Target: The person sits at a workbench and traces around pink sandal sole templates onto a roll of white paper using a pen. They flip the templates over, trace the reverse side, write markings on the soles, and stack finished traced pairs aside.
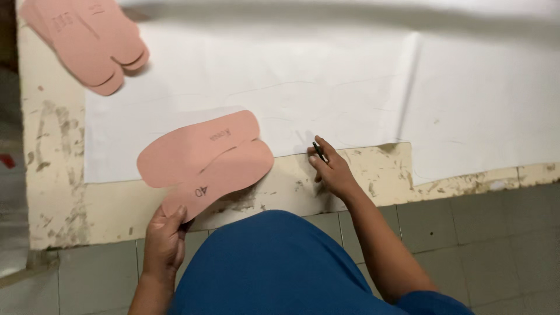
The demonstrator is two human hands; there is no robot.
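A worn, paint-flecked cream table (52,175) is being seen from above, its near edge running along a grey tiled floor (496,233). Most of the tabletop is being covered by a large white sheet (350,76), on which faint curved outlines are being shown; the sheet's lower edge is being stepped, so that a strip of bare table is being left exposed in front of the person. A blue garment (274,262) is being seen at the bottom of the view, between the two forearms.

At the far left corner, a stack of pink sole-shaped templates (93,41) is being left lying partly on the sheet, well apart from both hands.

Nearer, two pink sole templates (204,163) are being held fanned together, overlapping, partly over the sheet and partly over the bare table. Their heel end is being pinched by the left hand (164,239), the thumb being pressed on top and the fingers being curled underneath.

The right hand (332,172) is being rested on the table just at the sheet's lower edge, near the templates but apart from them. Its fingers are being closed loosely around a small dark pen (319,151), the tip being pointed towards the sheet.
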